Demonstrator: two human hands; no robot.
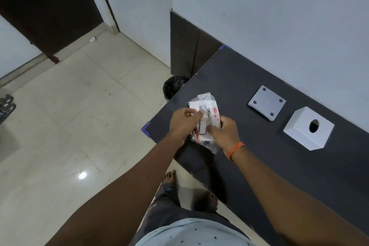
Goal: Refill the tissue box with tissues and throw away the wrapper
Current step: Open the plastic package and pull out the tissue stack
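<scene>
Above the dark table's (pixel 259 166) near-left corner, wrapped tissue pack (pixel 207 114) pinched by left hand (pixel 182 124) and right hand (pixel 224 134); tissue box (pixel 308 131) and base plate (pixel 266 103) lying apart, right.

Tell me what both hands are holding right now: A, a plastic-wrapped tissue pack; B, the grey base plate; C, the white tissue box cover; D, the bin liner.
A: the left hand and right hand both grip the plastic-wrapped tissue pack above the table corner.

dark table (pixel 249 78), white box (pixel 308 131), base plate (pixel 266 103)
</scene>
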